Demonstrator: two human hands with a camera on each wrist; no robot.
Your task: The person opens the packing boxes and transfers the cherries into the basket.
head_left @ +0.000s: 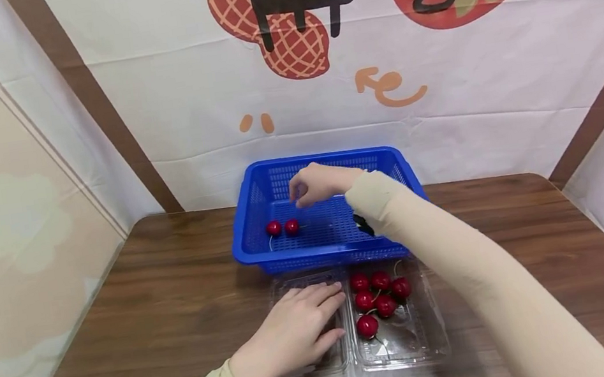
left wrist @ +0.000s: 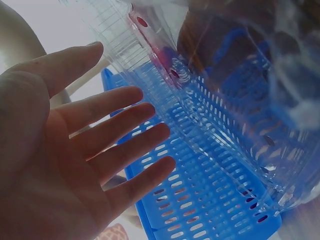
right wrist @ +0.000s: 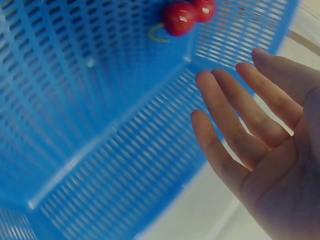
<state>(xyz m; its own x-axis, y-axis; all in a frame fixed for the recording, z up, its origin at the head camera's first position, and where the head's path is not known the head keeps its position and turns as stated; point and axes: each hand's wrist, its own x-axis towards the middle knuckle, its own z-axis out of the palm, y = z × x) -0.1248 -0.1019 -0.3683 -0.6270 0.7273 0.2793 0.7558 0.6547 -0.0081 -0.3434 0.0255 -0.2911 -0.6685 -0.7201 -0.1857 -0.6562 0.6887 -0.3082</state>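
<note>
My right hand (head_left: pixel 320 183) hovers over the blue plastic basket (head_left: pixel 243 222) with nothing in its loosely bent fingers. Two red cherries (head_left: pixel 292 226) with stems lie in the basket's near left part; the right wrist view shows the same cherries (right wrist: pixel 178 18) beyond the fingertips. Below the basket is an unfolded clear plastic clamshell box (head_left: pixel 417 347). Several cherries (head_left: pixel 385 305) lie in its right half. On the left half rests my left hand (head_left: pixel 295 328), its fingers spread and straight, reaching toward the middle fold. In the left wrist view the clear plastic (left wrist: pixel 200 142) stands beside those fingers.
The brown wooden table (head_left: pixel 180 309) carries the basket and the box. Behind it hangs a white printed cloth (head_left: pixel 178 90), close to the basket's far rim (head_left: pixel 326 156). Another cloth panel (head_left: pixel 11 223) borders the table's left side.
</note>
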